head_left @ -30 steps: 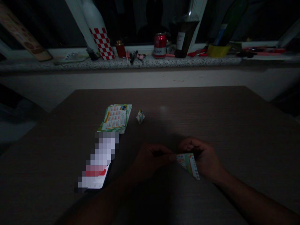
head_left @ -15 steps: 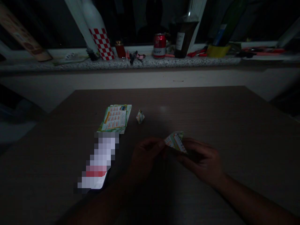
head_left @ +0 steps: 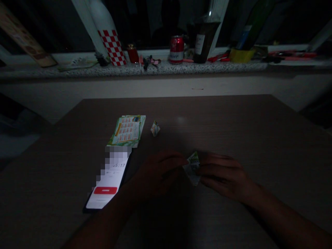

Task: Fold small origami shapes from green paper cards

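Between my hands is a piece of folded printed paper (head_left: 192, 169), white and green, now a roughly diamond shape standing near the tabletop. My right hand (head_left: 225, 174) is closed on its right side, fingers lying along the paper. My left hand (head_left: 162, 171) reaches its left corner with the fingertips, which look pinched there; the dim light hides the exact grip. Beyond the left hand stands a small folded paper piece (head_left: 155, 129). To its left lies a stack of printed sheets (head_left: 126, 131), green-edged with calendar-like grids.
A lit phone (head_left: 109, 183) lies on the brown table (head_left: 259, 138) beside my left forearm. Along the speckled windowsill (head_left: 166, 72) stand a checkered bottle (head_left: 113, 46), a red can (head_left: 176, 50), a dark bag (head_left: 206, 41) and a green bottle in a yellow holder (head_left: 241, 55).
The paper has been turned from a flat triangle to an upright-pointing diamond shape. My left hand has shifted over it, palm more downward, and the right fingers lie flatter along it.
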Motion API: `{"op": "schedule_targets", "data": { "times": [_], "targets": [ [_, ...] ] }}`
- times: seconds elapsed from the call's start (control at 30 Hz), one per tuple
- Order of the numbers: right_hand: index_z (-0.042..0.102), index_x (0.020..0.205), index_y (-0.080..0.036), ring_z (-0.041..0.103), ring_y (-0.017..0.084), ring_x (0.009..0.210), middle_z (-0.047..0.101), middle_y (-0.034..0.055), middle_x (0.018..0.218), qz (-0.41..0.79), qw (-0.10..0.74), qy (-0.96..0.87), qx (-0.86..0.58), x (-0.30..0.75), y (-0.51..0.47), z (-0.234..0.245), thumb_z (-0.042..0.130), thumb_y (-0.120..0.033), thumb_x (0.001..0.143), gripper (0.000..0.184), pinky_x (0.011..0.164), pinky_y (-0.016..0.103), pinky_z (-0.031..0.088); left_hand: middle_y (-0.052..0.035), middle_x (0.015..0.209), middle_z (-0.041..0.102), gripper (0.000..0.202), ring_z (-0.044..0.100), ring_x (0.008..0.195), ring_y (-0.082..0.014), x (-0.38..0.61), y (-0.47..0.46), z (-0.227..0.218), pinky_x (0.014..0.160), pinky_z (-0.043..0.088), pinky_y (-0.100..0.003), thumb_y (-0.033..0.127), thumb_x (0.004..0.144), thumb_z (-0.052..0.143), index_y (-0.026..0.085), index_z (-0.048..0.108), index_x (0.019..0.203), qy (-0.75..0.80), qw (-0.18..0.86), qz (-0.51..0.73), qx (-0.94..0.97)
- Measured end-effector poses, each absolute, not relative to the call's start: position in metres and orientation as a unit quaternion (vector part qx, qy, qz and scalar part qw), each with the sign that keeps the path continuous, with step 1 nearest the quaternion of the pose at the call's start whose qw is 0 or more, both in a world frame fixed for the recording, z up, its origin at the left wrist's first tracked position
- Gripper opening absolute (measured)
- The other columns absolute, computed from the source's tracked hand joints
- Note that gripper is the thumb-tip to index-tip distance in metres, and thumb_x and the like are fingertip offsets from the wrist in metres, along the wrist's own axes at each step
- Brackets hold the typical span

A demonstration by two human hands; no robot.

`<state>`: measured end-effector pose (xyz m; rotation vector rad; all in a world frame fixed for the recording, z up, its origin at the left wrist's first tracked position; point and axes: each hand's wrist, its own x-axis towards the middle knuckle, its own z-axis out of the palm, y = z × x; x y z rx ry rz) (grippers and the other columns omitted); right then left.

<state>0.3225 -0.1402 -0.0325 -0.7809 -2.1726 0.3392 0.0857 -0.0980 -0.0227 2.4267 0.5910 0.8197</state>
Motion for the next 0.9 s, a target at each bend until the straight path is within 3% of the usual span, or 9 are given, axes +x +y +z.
{"op": "schedule_targets", "data": {
  "times": [0.33, 0.6, 0.9],
  "targets": [
    [0.07, 0.098, -0.016, 0.07, 0.017, 0.085, 0.072, 0.0085, 0.094, 0.147, 0.406, -0.844, -0.317, 0.33, -0.139, -0.04, 0.065, -0.017, 0.084, 0.015, 0.075, 0.026, 0.058, -0.0056, 0.102, 0.067, 0.016, 0.063, 0.092, -0.0153, 0.082, -0.095, -0.026, 0.08, 0.051, -0.028, 0.019, 0.088, 0.056, 0.02, 0.064, 0.102, 0.201, 0.215, 0.292, 0.91],
    [0.074, 0.088, -0.022, 0.072, 0.015, 0.075, 0.076, 0.0018, 0.084, 0.24, 0.473, -0.751, -0.393, 0.322, -0.142, -0.042, 0.072, -0.014, 0.077, 0.014, 0.069, 0.021, 0.059, -0.0027, 0.091, 0.072, 0.009, 0.067, 0.083, -0.0137, 0.087, -0.099, -0.024, 0.075, 0.052, -0.024, 0.018, 0.084, 0.062, 0.02, 0.069, 0.089, 0.269, 0.314, 0.33, 0.849],
    [0.074, 0.073, -0.02, 0.071, 0.014, 0.059, 0.076, 0.0007, 0.07, 0.295, 0.542, -0.619, -0.486, 0.306, -0.146, -0.039, 0.077, -0.014, 0.068, 0.009, 0.056, 0.018, 0.058, -0.0006, 0.076, 0.071, 0.003, 0.065, 0.071, -0.0131, 0.1, -0.109, -0.024, 0.065, 0.05, -0.021, 0.016, 0.073, 0.071, 0.017, 0.069, 0.072, 0.427, 0.458, 0.379, 0.682]
  ]
}}
